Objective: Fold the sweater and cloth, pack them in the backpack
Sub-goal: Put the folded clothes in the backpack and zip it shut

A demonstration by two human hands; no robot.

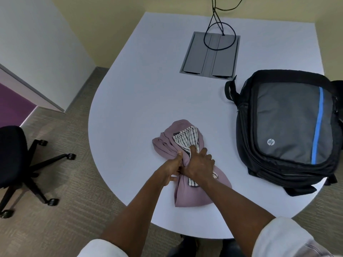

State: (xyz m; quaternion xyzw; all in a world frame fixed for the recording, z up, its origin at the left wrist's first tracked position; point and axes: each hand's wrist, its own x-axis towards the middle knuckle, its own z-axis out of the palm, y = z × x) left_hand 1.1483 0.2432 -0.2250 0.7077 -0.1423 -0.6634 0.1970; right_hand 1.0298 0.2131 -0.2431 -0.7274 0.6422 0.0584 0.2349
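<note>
A mauve sweater (193, 193) lies bunched on the white table (141, 93) near its front edge. A white cloth with dark stripes (187, 139) sits on top of it, partly tucked into the folds. My left hand (171, 168) pinches the sweater's left edge at the middle. My right hand (198, 164) presses down on the striped cloth and sweater, fingers closed around the gathered middle. A black and grey backpack (289, 125) with a blue stripe lies flat to the right, zipped shut, apart from both hands.
A grey cable hatch (209, 54) is set into the table further back, with black cables (219, 30) looping over it. A black office chair (13, 158) stands on the carpet at the left. Walls close in behind the table.
</note>
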